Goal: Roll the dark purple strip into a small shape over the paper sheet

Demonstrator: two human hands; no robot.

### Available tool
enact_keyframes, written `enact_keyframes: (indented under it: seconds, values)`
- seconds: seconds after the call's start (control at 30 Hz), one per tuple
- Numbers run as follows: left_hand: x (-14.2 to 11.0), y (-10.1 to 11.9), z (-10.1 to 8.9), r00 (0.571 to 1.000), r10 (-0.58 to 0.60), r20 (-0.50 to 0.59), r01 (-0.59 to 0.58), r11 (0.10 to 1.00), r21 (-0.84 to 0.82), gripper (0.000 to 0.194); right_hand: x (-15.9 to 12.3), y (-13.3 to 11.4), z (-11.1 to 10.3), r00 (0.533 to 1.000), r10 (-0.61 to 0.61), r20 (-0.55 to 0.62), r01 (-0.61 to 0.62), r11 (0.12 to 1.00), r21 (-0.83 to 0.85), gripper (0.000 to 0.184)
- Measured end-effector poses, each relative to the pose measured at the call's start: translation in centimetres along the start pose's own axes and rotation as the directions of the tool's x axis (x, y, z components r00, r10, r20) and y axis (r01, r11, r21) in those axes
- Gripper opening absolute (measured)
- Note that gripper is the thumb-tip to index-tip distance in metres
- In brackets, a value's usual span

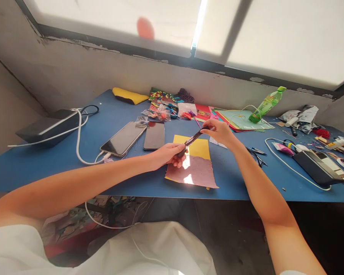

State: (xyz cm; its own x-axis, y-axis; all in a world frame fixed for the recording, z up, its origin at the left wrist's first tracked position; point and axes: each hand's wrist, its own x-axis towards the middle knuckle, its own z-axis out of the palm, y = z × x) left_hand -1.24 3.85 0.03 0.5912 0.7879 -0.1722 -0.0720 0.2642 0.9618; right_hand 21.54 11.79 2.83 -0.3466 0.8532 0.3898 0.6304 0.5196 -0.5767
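A dark, glossy strip of what looks like soft clay (192, 140) stretches slantwise between my two hands. My left hand (176, 153) is closed around its lower end, and my right hand (216, 130) pinches the upper end between thumb and fingers. Below them on the table lies a yellow card (202, 147). Its nearer part is covered by a rough-edged pinkish-mauve layer (199, 173), with bright sunlit patches on it. Part of the card is hidden behind my left hand.
Two phones, one larger (124, 139) and one smaller (154, 136), lie left of the card on the blue table (126, 179). Bagged craft bits (160, 111), coloured sheets (237, 118) and a tilted green bottle (266, 106) stand behind. A black power bank (317, 167) with cables lies right.
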Motion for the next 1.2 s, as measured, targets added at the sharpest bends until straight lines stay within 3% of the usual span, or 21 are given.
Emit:
enact_keyframes:
  seconds: [0.13, 0.23, 0.37, 0.5, 0.6, 0.73, 0.83, 1.03, 1.2]
  values:
    - [-0.1, 0.0, -0.1, 1.0, -0.011, -0.021, 0.009, 0.997, -0.071, 0.041, 0.0, 0.1, -1.3, 0.99, 0.054, -0.126, -0.054, 0.999, 0.002, 0.029]
    - [0.0, -0.2, -0.2, 1.0, -0.01, -0.012, 0.009, 0.996, -0.088, 0.053, -0.2, -0.6, -1.8, 0.987, 0.076, -0.139, -0.054, 0.986, 0.157, 0.038]
    - [0.4, -0.5, -0.4, 1.0, -0.01, -0.006, 0.009, 0.995, -0.094, 0.062, -0.8, -2.8, -1.2, 0.999, 0.023, 0.041, -0.038, 0.911, 0.411, 0.042]
    - [0.6, -0.4, -0.4, 1.0, -0.005, -0.005, 0.004, 0.995, -0.1, 0.067, -2.2, -5.2, 0.8, 0.962, -0.133, 0.239, -0.009, 0.858, 0.514, 0.034]
    - [0.6, -0.4, -0.4, 1.0, 0.003, 0.018, -0.002, 0.997, -0.081, 0.069, -3.0, -6.1, 2.5, 0.923, -0.221, 0.316, 0.044, 0.873, 0.485, 0.031]
    - [0.7, -0.8, -0.8, 0.997, 0.029, 0.074, -0.026, 0.998, -0.048, 0.072, -3.3, -6.0, 3.7, 0.933, -0.194, 0.302, 0.085, 0.936, 0.34, 0.027]
    - [0.5, -0.9, -0.9, 0.995, 0.048, 0.091, -0.045, 0.998, -0.036, 0.066, -3.1, -5.7, 3.9, 0.937, -0.138, 0.322, 0.069, 0.974, 0.217, 0.041]
    - [0.0, -0.2, -0.6, 0.996, 0.054, 0.074, -0.053, 0.999, -0.012, 0.053, -2.8, -5.3, 3.6, 0.942, -0.151, 0.301, 0.123, 0.986, 0.111, 0.014]
    - [0.1, -0.1, -0.6, 0.995, 0.057, 0.084, -0.058, 0.998, 0.007, 0.058, -2.3, -5.0, 3.2, 0.938, -0.209, 0.277, 0.181, 0.976, 0.121, 0.027]
